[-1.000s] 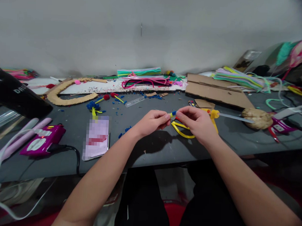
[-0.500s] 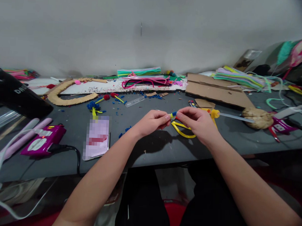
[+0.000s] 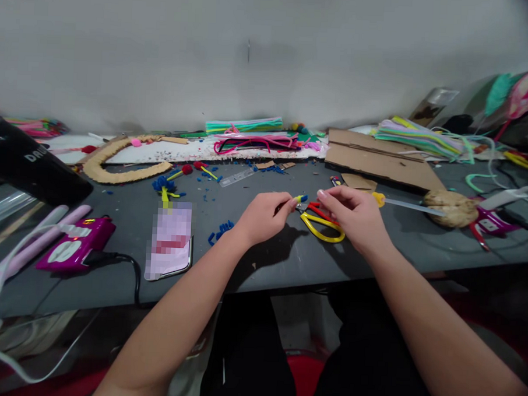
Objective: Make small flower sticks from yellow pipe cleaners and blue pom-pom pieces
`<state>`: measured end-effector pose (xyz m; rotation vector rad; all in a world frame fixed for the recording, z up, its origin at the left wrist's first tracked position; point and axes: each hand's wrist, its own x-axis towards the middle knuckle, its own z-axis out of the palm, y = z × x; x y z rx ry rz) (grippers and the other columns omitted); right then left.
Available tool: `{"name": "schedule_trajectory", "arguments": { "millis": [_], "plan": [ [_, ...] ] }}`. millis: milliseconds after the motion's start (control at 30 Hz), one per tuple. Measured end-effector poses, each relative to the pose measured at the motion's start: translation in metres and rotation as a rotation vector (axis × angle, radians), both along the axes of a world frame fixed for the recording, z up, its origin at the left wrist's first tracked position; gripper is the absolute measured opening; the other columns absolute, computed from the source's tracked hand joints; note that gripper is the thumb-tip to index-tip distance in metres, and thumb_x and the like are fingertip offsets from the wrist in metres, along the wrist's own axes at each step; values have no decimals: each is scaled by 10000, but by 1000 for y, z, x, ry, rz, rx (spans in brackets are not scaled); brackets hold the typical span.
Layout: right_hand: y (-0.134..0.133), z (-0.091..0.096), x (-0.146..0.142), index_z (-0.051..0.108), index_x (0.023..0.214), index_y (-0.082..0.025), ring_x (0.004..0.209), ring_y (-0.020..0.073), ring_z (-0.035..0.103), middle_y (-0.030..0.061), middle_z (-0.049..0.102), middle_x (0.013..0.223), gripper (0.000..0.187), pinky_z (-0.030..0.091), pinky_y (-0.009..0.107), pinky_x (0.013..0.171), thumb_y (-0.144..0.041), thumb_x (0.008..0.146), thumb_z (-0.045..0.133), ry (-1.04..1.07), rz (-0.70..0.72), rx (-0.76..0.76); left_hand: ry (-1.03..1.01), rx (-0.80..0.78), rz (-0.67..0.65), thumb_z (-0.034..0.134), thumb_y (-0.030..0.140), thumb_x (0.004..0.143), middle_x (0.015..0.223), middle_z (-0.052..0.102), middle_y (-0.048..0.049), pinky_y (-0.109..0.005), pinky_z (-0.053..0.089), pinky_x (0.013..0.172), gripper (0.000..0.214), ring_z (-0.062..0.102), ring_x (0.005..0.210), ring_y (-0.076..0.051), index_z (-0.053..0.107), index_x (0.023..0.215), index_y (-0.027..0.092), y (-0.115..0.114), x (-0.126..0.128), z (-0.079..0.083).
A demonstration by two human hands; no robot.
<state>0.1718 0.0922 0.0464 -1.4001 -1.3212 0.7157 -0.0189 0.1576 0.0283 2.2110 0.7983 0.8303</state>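
My left hand pinches a short yellow pipe-cleaner piece with a blue tip between thumb and forefinger, just above the grey table. My right hand hovers a little to the right of the piece, fingers loosely bent and apart from it, holding nothing that I can see. Under and between the two hands lie scissors with yellow and red handles. A yellow glue gun lies just behind my right hand.
A phone and a magenta device with a cable lie to the left. A blue pompom stem and blue scraps sit behind. Cardboard sheets and pipe-cleaner bundles line the wall. A black cylinder stands far left.
My right hand has let go of the pipe-cleaner piece and drawn slightly right, uncovering the scissors. My left hand keeps its pinch on the piece.
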Motion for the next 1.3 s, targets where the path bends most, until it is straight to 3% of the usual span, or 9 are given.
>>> {"name": "schedule_trajectory", "arguments": {
  "millis": [100, 267, 433, 733, 1000, 1300],
  "plan": [
    [-1, -2, -3, 725, 775, -202, 651, 162, 617, 34, 674, 708, 233, 522, 283, 597, -433, 800, 717, -63, 4, 11, 15, 137, 28, 401, 398, 987, 750, 630, -56, -271, 355, 690, 387, 525, 703, -153, 657, 815, 164, -1, 1, -3],
    [0, -6, -5, 744, 819, -203, 875, 200, 653, 78, 679, 1007, 175, 558, 311, 721, -373, 781, 743, -122, -13, 106, -74, 159, 38, 435, 380, 982, 829, 678, -68, -263, 383, 708, 335, 550, 716, -146, 686, 928, 164, -2, 1, -1],
    [0, -9, -4, 724, 1048, -211, 862, 210, 688, 62, 730, 896, 263, 560, 362, 803, -357, 831, 690, 61, 52, -23, -100, 163, 38, 484, 390, 963, 810, 671, -56, -255, 383, 696, 314, 538, 691, -133, 696, 942, 158, -1, 1, -1],
    [-1, -8, 1, 713, 1076, -210, 894, 205, 666, 71, 710, 1024, 289, 550, 356, 832, -308, 805, 708, -39, 91, -10, -76, 202, 6, 505, 361, 959, 790, 661, -51, -244, 383, 684, 282, 530, 682, -126, 704, 950, 161, 1, 0, -4],
    [0, -9, 1, 687, 1076, -214, 848, 190, 643, 62, 679, 999, 293, 539, 327, 773, -334, 810, 708, -135, 154, 27, -82, 340, -36, 564, 270, 934, 773, 675, -45, -226, 390, 636, 198, 554, 663, -111, 725, 931, 154, 8, 0, -12],
    [3, -11, 2, 654, 1016, -217, 847, 190, 635, 50, 662, 976, 238, 535, 332, 778, -318, 808, 710, -182, 188, 59, -69, 365, -57, 550, 250, 941, 797, 697, -50, -231, 430, 659, 207, 597, 697, -116, 737, 963, 163, 9, 0, -14]
  ]
}}
